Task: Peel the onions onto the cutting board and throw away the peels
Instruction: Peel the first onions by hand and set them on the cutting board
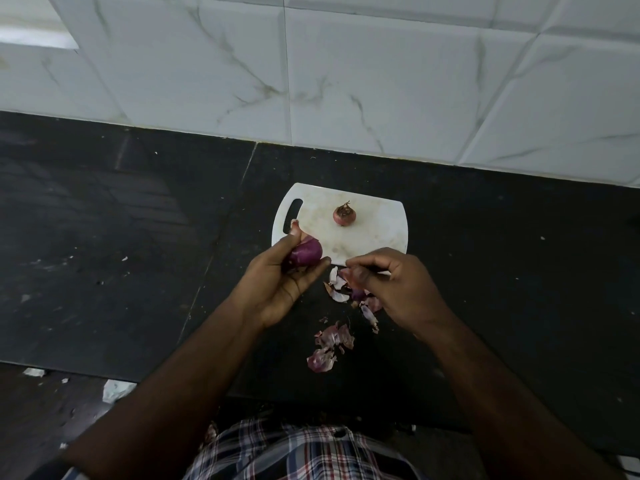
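My left hand (280, 282) grips a purple, partly peeled onion (304, 252) just off the near left corner of the white cutting board (374, 240). My right hand (398, 285) pinches a thin piece of peel (348, 273) over the board's near edge. A second onion (344, 214), still in its reddish skin, sits alone near the board's middle. Several loose peels (332, 341) lie on the dark counter between my forearms, below the board.
The black stone counter (121, 237) runs left and right of the board, with small white specks on it. A marble-tiled wall (346, 71) rises right behind the board. The counter's front edge is near my checked shirt (294, 452).
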Motion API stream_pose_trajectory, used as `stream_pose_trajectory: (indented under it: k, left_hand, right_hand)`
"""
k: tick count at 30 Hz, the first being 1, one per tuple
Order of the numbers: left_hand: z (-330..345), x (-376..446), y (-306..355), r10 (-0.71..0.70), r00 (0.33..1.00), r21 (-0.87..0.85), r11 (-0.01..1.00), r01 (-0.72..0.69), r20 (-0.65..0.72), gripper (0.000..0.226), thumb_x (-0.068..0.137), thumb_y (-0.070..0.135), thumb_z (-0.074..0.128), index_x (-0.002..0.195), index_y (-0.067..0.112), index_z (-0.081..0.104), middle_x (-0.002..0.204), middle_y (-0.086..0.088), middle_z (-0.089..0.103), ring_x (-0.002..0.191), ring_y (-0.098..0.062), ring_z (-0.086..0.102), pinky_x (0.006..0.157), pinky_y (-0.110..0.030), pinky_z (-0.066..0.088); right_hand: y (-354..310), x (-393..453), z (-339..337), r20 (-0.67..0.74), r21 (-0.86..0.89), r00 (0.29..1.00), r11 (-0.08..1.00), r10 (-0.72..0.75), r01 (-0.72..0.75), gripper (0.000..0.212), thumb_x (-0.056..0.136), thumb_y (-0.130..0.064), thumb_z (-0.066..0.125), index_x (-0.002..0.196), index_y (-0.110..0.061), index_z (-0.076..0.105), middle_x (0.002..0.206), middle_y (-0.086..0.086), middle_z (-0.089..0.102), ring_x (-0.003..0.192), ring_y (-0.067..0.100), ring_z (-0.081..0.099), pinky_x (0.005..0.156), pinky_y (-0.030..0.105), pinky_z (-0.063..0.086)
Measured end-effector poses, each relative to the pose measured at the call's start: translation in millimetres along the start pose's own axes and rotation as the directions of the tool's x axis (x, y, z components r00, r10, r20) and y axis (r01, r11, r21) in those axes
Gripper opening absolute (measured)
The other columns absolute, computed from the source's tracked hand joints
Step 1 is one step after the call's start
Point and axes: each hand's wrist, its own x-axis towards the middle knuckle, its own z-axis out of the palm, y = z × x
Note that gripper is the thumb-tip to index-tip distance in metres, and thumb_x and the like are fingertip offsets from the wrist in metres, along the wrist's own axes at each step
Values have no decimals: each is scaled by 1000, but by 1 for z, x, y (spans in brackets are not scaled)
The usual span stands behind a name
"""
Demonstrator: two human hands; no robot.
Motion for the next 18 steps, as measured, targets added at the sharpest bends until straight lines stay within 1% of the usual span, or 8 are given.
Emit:
stream_pose_trajectory:
  k: [2,5,8,11,13,15,16,18]
  left_hand:
    - [1,0,-4,7,999,59,998,-9,47,43,91,24,71,125,-1,61,120,-20,67,106,-31,71,90,-42,59]
    - [-1,1,-10,22,996,138,990,-35,92,45,93,22,68,131,-1,59,122,-19,66,109,-29,69,89,-39,59]
    - [-3,3,-13,33,991,178,982,-56,128,52,91,22,70,135,-1,55,129,-21,64,118,-32,66,100,-45,54]
    - [-5,6,-12,59,992,157,985,-77,113,74,81,26,79,142,-1,46,140,-26,57,127,-36,60,101,-46,53]
    - [-6,7,-11,92,995,141,985,-98,50,71,82,28,79,140,-1,49,134,-25,59,116,-32,66,91,-41,58]
    - [-5,8,-10,108,994,95,989,-109,12,61,84,30,75,132,-1,54,116,-18,64,95,-23,70,77,-34,60]
    - [-5,9,-10,115,993,82,990,-117,23,54,86,31,73,127,0,57,108,-15,65,89,-21,70,74,-33,59]
    - [-4,11,-10,115,993,93,989,-118,39,47,91,36,70,122,2,60,104,-13,65,88,-21,68,75,-35,59]
  right_hand:
    - [-7,2,7,-17,-46,999,998,-44,44,24,86,-18,77,109,-24,74,104,-12,68,93,8,68,85,35,58]
    - [-22,9,17,-13,-104,986,981,-168,166,43,84,-18,78,124,-26,67,118,-15,64,104,5,63,84,28,57]
    - [-32,14,24,-5,-254,955,924,-298,287,29,89,-16,71,117,-21,72,112,-9,71,102,3,63,89,25,54]
    - [-31,11,27,-38,-220,963,942,-267,252,20,91,-13,68,110,-18,74,101,-8,75,96,2,67,86,21,55]
    - [-29,7,30,-27,-173,973,960,-228,220,18,90,-12,69,107,-19,74,98,-7,74,93,2,67,84,20,55]
    - [-26,2,34,8,-111,980,974,-197,197,17,89,-11,71,103,-20,74,93,-9,74,90,3,68,83,26,57]
    - [-24,0,36,27,-76,983,980,-182,183,17,88,-10,72,101,-21,74,92,-10,73,89,3,68,83,28,58]
    - [-21,-3,38,59,2,985,987,-162,162,19,86,-8,74,99,-21,75,92,-9,74,91,5,69,86,32,58]
